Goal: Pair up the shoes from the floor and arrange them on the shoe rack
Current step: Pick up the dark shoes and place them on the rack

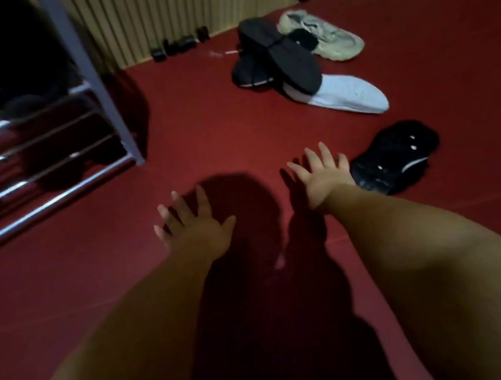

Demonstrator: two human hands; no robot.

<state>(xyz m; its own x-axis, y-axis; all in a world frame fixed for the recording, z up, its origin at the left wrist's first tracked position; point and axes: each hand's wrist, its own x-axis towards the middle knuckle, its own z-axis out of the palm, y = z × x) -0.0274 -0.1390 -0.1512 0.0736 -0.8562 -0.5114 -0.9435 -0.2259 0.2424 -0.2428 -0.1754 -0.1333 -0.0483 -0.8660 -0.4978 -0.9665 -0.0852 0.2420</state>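
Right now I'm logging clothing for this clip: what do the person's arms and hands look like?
The left arm and right arm are bare to the frame edge, no sleeves. The left hand and right hand are ungloved; no watch, bracelet or ring shows on wrists or fingers.

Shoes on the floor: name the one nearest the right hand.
The lone black shoe beside the right hand; the other shoes lie heaped together farther away.

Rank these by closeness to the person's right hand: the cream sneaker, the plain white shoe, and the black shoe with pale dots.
1. The black shoe with pale dots, just right of the right hand.
2. The plain white shoe, farther ahead, mid-floor.
3. The cream sneaker, farthest, by the pale ribbed wall.
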